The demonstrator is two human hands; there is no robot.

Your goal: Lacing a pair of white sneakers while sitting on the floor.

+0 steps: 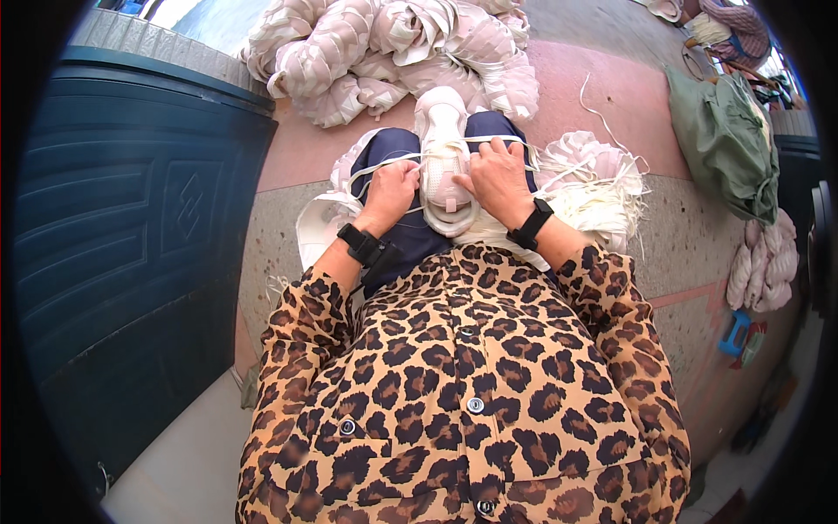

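Note:
A pale pink and white sneaker upper [446,166] rests between my knees, toe pointing away, its rounded heel collar toward me. White shoelace [381,163] crosses its middle and runs out to both sides. My left hand [392,192] is closed at the upper's left side, thumb and fingers pinched on the lace. On the right side, my right hand [502,182] has its fingers bent around the lace, the thumb reaching over the upper. What lies under the right fingers is partly hidden.
Bundled pink and white uppers [393,54] are heaped beyond my knees. Loose white laces [602,208] hang by my right leg. A green sack [724,144] and another bundle [765,262] lie at right. Dark blue door [140,210] at left. Another person [738,31] sits far right.

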